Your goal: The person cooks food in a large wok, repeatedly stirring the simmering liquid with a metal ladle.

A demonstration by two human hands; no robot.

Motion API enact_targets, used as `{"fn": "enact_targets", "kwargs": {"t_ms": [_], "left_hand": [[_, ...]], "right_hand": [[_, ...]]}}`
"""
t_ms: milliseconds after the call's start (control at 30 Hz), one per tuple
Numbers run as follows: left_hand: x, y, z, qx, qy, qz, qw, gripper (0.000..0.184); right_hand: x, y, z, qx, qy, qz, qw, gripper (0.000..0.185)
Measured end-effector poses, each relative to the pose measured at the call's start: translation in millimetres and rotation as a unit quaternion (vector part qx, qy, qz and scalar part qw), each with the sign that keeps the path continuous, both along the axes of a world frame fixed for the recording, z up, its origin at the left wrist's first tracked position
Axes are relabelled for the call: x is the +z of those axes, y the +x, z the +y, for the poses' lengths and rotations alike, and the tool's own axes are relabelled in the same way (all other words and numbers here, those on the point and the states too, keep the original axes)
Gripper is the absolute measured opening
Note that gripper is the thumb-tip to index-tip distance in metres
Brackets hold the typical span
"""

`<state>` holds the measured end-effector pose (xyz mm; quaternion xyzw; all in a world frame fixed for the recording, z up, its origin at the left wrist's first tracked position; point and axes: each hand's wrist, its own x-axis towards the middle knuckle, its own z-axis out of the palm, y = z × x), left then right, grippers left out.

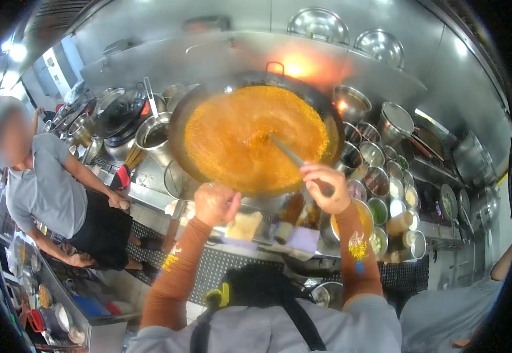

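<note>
A large dark wok (176,138) sits on the range, filled with bubbling orange-brown sauce (250,112). My right hand (326,187) is closed around the handle of a long metal cooking utensil (286,151). The utensil slants into the middle of the sauce, which hides its head. At the wok's near left edge, my left hand (214,203) is curled into a fist; whether it grips anything is hidden. Just below it, on the counter, lies a pale yellowish folded cloth (244,225).
Flames (297,66) glow behind the wok. Several metal containers of ingredients (376,181) crowd the right, including chopped greens (378,210). A tall pot (154,136) stands left. One person (61,182) stands at left; another person's shoulder (444,317) is at lower right.
</note>
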<state>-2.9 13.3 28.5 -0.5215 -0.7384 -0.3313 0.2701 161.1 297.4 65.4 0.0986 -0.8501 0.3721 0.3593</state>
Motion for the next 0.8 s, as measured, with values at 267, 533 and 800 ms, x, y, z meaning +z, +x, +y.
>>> {"fn": "enact_targets", "kwargs": {"t_ms": [267, 533, 800], "left_hand": [[-9.1, -11.3, -6.4, -0.033, 0.025, 0.026, 0.999, 0.026], [-10.3, -17.9, -6.8, -0.073, 0.080, 0.029, 0.994, 0.028], [-12.4, -14.0, -6.3, -0.076, 0.091, 0.029, 0.992, 0.027]], "right_hand": [[-5.9, -103.5, -24.0, -0.049, -0.024, 0.031, 0.998, 0.009], [-12.3, -172.6, -9.0, -0.114, -0.189, 0.095, 0.971, 0.006], [-44.6, -189.3, -10.8, -0.106, -0.207, 0.133, 0.963, 0.008]]}}
